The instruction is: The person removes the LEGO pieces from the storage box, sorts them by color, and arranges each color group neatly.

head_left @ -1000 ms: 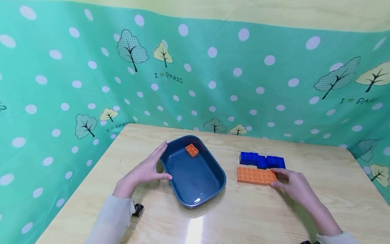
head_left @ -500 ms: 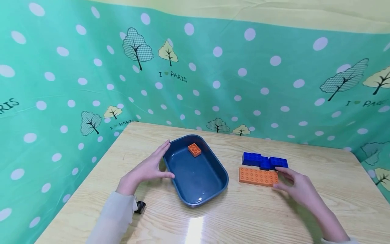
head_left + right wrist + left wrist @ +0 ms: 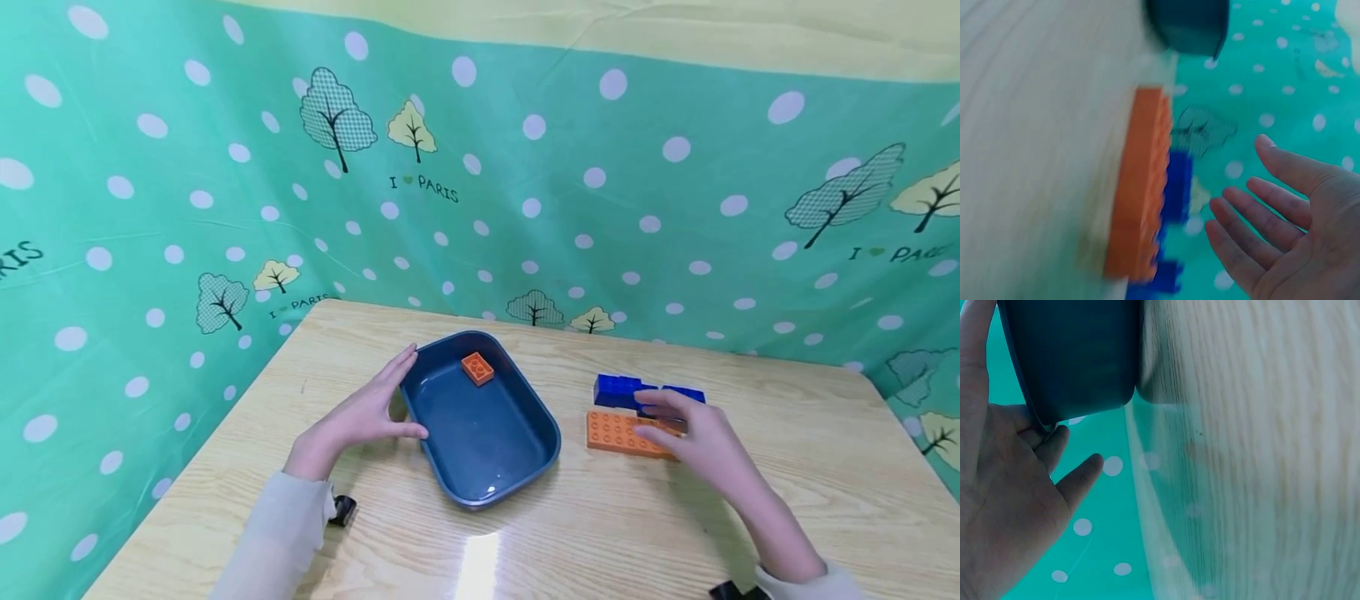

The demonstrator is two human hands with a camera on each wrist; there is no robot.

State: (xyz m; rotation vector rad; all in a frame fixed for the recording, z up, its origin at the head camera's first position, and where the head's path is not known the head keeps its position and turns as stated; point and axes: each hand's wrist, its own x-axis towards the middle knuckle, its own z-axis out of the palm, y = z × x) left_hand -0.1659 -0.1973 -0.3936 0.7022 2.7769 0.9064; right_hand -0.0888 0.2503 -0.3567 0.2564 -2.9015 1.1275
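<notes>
A dark blue rectangular tray [image 3: 495, 458] with rounded corners stands on the table, one small orange toy brick [image 3: 477, 369] inside at its far end. My left hand [image 3: 367, 414] spreads along the tray's left side, thumb and fingertips at the rim. To the right of the tray lies a row of orange toy bricks [image 3: 609, 430], studs up. Behind it is a row of blue toy bricks [image 3: 618, 390]. Over the right part of both rows hovers my right hand [image 3: 701, 437], fingers apart and holding nothing. In the right wrist view its palm [image 3: 1310, 244] shows beside the orange row.
The wooden table [image 3: 600, 533] carries everything. A green dotted curtain [image 3: 480, 233] hangs along its back and left edges. Black wrist devices show at the left cuff [image 3: 273, 533] and the right cuff [image 3: 810, 583].
My right hand has left the right end of the orange row and moved leftward above the bricks. My left hand stays at the tray's side. The head view has shifted slightly.
</notes>
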